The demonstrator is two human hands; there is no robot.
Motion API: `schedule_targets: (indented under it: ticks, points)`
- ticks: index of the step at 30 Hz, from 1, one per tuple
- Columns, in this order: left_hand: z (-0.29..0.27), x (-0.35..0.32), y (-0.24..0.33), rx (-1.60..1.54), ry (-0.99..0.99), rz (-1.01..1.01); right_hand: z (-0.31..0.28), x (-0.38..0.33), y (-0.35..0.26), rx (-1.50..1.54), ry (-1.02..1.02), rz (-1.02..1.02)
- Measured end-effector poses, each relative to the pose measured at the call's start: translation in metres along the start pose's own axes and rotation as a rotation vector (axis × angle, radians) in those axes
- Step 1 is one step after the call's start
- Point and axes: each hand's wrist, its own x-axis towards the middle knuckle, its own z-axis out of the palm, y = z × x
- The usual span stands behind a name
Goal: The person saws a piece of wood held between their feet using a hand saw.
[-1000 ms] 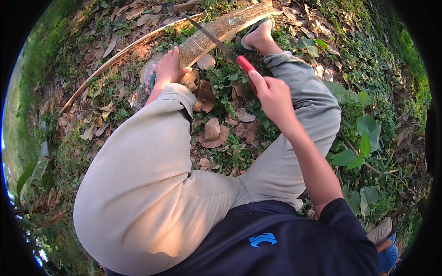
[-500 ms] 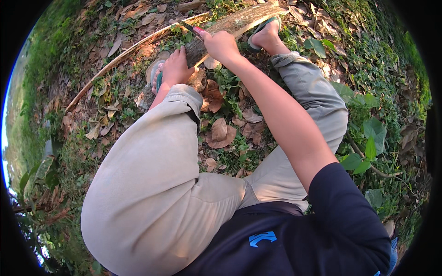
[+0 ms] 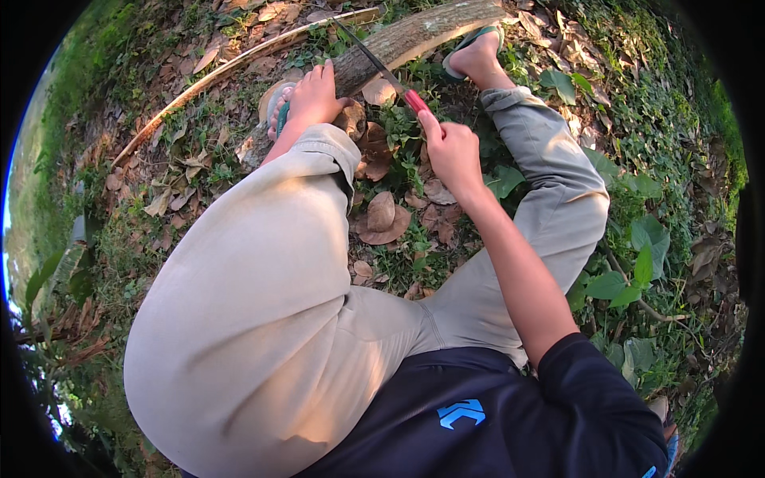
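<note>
A long rough-barked log [image 3: 430, 33] lies slantwise at the far side, from near my left foot up toward my right foot. My left hand [image 3: 312, 97] grips its near left part, fingers over the bark and thumb along the side. My right hand [image 3: 453, 153] is closed round the red handle of a handsaw [image 3: 370, 57]. The narrow dark blade lies across the log just right of my left hand, its tip pointing to the far left. Most of the handle is hidden in my palm.
A thin, pale split strip of wood [image 3: 231, 68] curves along the ground beyond the log. My sandalled feet stand close to both ends of the log. Dry brown leaves [image 3: 382, 217] and low green plants [image 3: 625, 279] cover the ground.
My right hand has drawn the saw back toward me and to the right, so more of its blade shows. My left hand stays on the log.
</note>
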Motion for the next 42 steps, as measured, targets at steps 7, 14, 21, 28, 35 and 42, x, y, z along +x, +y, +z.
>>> schedule_targets:
  ticks: [7, 14, 21, 28, 35, 42]
  points:
    - [0.004, 0.005, -0.002, 0.02, 0.02, 0.012, -0.052, 0.118, -0.084, -0.326, -0.366, -0.008]
    - [0.009, 0.008, -0.007, 0.037, 0.017, 0.043, -0.036, 0.077, -0.088, -0.102, -0.238, 0.017]
    - [0.002, 0.001, -0.003, 0.068, -0.027, 0.022, -0.005, -0.069, 0.053, 0.279, -0.024, 0.113]
    - [0.0, 0.003, -0.01, 0.035, -0.004, 0.022, -0.103, -0.123, 0.015, 0.146, -0.133, 0.258]
    - [-0.001, -0.005, -0.024, -0.008, 0.028, 0.035, -0.066, -0.045, -0.029, 0.29, 0.061, -0.01]
    - [-0.001, -0.002, -0.007, -0.058, 0.051, 0.059, 0.016, 0.067, -0.061, 0.158, -0.019, -0.044]
